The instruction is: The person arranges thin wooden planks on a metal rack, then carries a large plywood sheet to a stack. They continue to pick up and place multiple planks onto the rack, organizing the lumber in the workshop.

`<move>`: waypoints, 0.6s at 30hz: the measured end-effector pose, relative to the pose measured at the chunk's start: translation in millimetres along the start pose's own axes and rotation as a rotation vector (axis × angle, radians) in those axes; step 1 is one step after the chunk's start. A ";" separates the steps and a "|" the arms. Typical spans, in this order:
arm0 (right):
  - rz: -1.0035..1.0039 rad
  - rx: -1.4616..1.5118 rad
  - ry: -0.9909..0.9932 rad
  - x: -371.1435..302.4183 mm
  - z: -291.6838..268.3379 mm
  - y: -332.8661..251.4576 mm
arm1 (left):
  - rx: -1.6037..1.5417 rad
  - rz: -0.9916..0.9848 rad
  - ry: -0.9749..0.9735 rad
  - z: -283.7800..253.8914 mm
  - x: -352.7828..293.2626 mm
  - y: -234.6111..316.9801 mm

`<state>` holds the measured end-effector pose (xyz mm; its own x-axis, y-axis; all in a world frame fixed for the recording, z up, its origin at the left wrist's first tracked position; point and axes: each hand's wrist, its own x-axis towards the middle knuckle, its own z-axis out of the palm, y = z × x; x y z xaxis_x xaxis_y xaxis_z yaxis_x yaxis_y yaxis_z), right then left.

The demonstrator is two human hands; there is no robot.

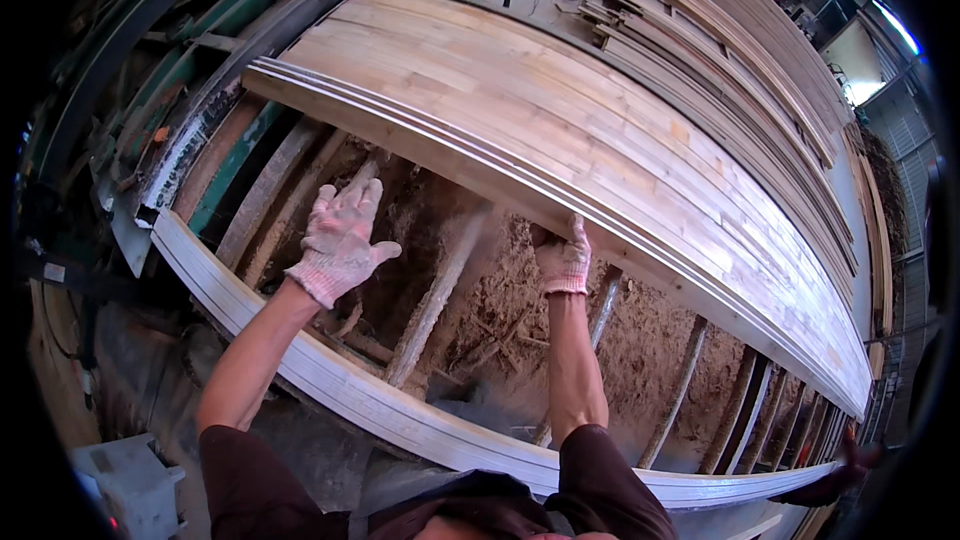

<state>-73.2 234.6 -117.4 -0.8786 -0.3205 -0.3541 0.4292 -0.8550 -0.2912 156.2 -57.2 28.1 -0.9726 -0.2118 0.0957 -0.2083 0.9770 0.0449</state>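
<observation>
A long panel of pale wood strips (520, 90) lies across a frame in front of me. Along its near edge run several narrow strips with white lines, the outermost a long wooden strip (440, 162). My right hand (566, 258), in a pale pinkish knit glove, grips this strip near its middle. The thumb points up against the edge; the other fingers are mostly hidden beneath. My left hand (345, 240), gloved alike, hangs open above the gap left of it, fingers spread and holding nothing. Another long white-edged strip (400, 420) curves across close to my body.
Crusted crossbars (440, 290) span the gap above brown sawdust and scraps (500, 325). A green and dark metal machine frame (190, 110) stands at left. Stacked boards (720, 60) lie beyond the panel. A grey box (130, 485) is at lower left. Another person's dark sleeve (850, 470) shows at right.
</observation>
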 end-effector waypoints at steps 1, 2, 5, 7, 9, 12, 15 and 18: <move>-0.004 -0.054 0.002 -19.9 11.8 3.8 | -0.010 -0.019 -0.005 -6.3 -14.7 -5.8; -0.026 -0.072 0.049 -35.8 23.5 7.1 | -0.022 -0.033 -0.008 -13.5 -29.1 -10.4; -0.039 -0.141 0.131 -57.5 8.5 8.7 | -0.090 -0.097 0.043 -36.1 -61.3 -13.1; -0.023 -0.135 0.225 -52.4 -14.3 5.6 | -0.123 -0.126 0.106 -43.2 -77.8 -12.8; -0.011 -0.237 0.178 -55.9 -16.0 4.0 | -0.158 -0.121 0.171 -41.4 -108.5 -26.8; -0.014 -0.324 0.210 -69.3 -7.6 5.1 | -0.149 -0.172 0.197 -44.5 -147.4 -35.2; 0.038 -0.348 0.281 -99.5 -14.9 9.4 | -0.176 -0.277 0.182 -42.0 -183.2 -45.0; 0.089 -0.303 0.301 -124.5 -13.7 14.7 | -0.198 -0.394 0.149 -40.9 -213.1 -46.1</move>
<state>45.4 267.5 -89.7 -0.7544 -0.2163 -0.6197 0.5820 -0.6568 -0.4794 377.3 -58.1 46.3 -0.7948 -0.5813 0.1741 -0.5214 0.8010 0.2943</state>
